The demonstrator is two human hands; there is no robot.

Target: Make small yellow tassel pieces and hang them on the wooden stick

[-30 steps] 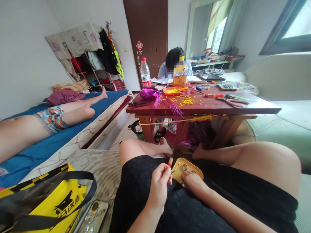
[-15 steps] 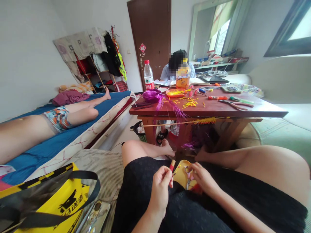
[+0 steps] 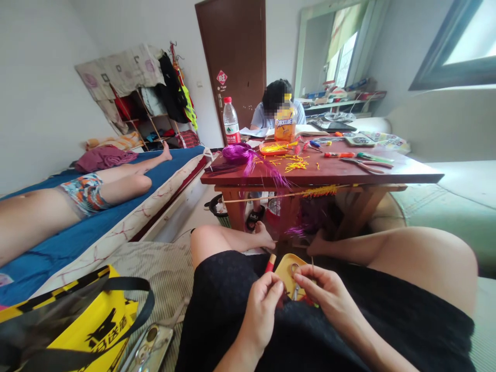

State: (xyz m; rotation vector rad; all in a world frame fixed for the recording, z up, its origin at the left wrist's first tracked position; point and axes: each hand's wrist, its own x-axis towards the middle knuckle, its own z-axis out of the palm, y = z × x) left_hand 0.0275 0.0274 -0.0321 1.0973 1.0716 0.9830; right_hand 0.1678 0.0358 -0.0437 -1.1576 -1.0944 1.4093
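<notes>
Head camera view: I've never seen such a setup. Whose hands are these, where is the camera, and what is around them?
There is no machine: a person uses two bare hands. The single camera is worn on that person's head, looking forward and down. The left hand holds a slim red stick with a tan end. The right hand has its thumb and fingers drawn together; whether they grip anything is too small to tell. Beyond the hands, at the lap, sits a shallow yellow tray with metal scissors in it. On the reddish-brown wooden table ahead lie a bundle of shiny purple strands, short yellow pieces and pink-handled metal pliers; a clear plastic bottle with a red cap stands farther back. Behind the table sits another person in a light blue top.
</notes>
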